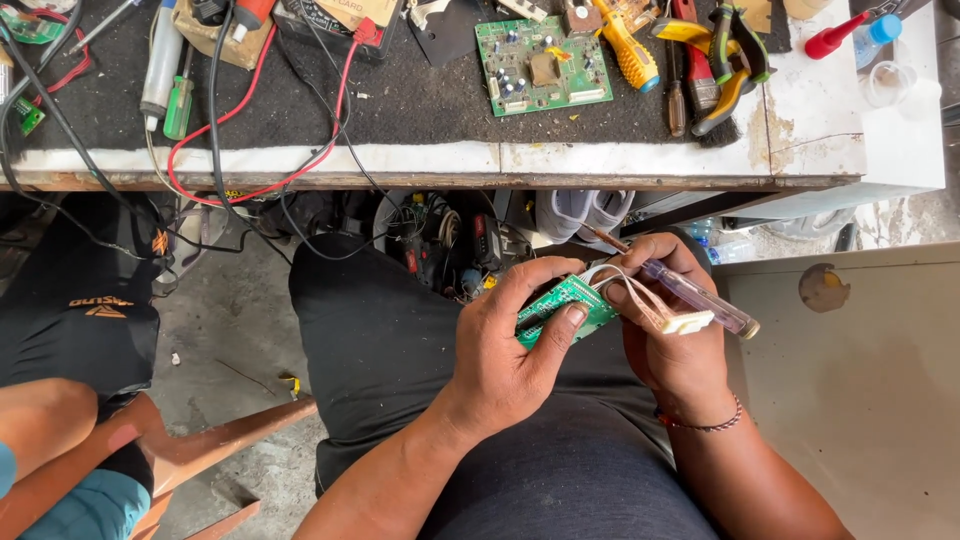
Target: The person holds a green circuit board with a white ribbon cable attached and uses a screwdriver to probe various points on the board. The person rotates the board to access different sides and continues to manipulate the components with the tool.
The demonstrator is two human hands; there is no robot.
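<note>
While the left hand [505,350] clamps a small green circuit board [562,305] steady between thumb and fingers, the right hand [675,320] pinches a clear-handled screwdriver [690,297] over its white ribbon cable [655,305].

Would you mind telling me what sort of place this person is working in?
Probably an electronics repair bench: a green circuit board lies on the workbench among screwdrivers and pliers, while the left hand and right hand hold a small circuit board.
</note>
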